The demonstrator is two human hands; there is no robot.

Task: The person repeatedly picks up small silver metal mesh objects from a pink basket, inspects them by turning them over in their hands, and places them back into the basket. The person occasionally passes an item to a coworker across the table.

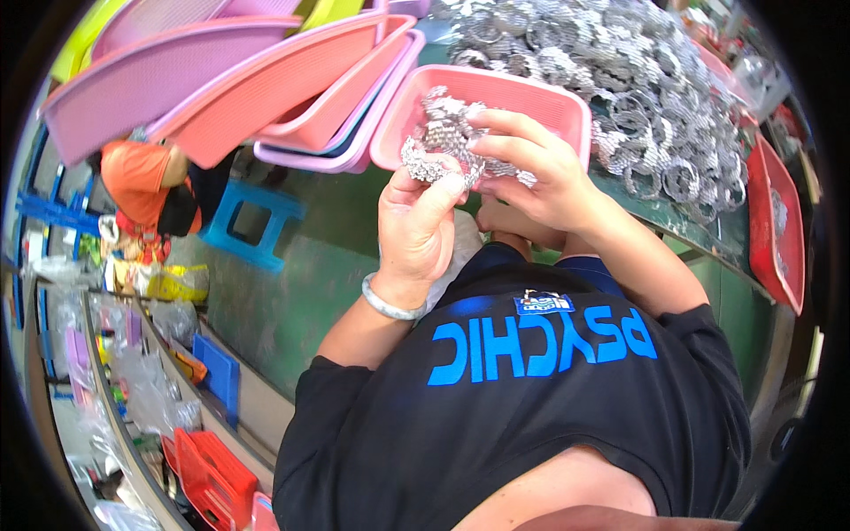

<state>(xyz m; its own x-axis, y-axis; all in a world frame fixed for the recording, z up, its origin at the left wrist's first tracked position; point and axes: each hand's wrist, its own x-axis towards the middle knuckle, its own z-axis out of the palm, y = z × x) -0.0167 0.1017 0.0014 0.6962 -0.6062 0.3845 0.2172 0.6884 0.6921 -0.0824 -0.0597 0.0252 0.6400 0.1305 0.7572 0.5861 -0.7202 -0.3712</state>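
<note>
My left hand is closed, its thumb and fingers pinching a silver metal link band. Beside it my right hand has its fingers apart and slightly bent, its thumb near the band's right end. Whether that thumb touches the band is hard to see. Just beyond both hands, a pink plastic basket holds a small heap of similar silver bands. My right fingers partly cover that heap.
A large pile of silver ring-shaped bands covers the green table at the right. Stacked pink and purple baskets lean at the left. A red basket stands far right. On the floor are a blue stool and a person in orange.
</note>
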